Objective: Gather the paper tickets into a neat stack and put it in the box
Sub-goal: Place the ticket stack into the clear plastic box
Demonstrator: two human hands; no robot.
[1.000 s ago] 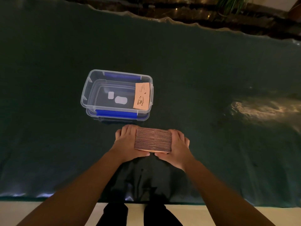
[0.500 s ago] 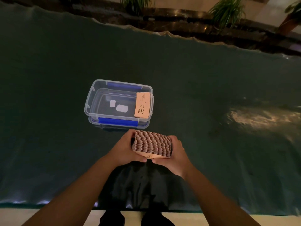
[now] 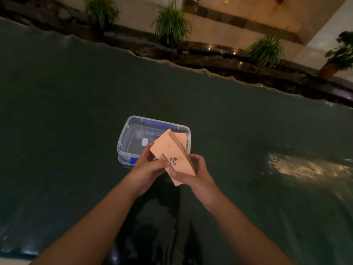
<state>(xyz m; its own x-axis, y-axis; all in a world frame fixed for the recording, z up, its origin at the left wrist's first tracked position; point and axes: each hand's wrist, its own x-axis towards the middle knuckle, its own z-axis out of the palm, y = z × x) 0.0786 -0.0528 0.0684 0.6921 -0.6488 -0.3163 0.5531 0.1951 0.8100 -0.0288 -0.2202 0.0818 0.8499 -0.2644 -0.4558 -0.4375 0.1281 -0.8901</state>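
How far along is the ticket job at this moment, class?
Done: the tickets are gathered into one squared stack. In hand: both the left hand and right hand hold it tilted, lifted off the cloth, in front of the box. A single ticket seems to lie inside the box already. Left: lower the stack into the open box and let go.

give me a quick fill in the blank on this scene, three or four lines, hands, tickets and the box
1. The stack of tickets is held by ____ hands, the left hand and the right hand.
2. The clear box has latches coloured ____.
3. The box has no ____ on it, so its top is open.
4. The box rests on a dark ____ cloth.

Missing words: both; blue; lid; green
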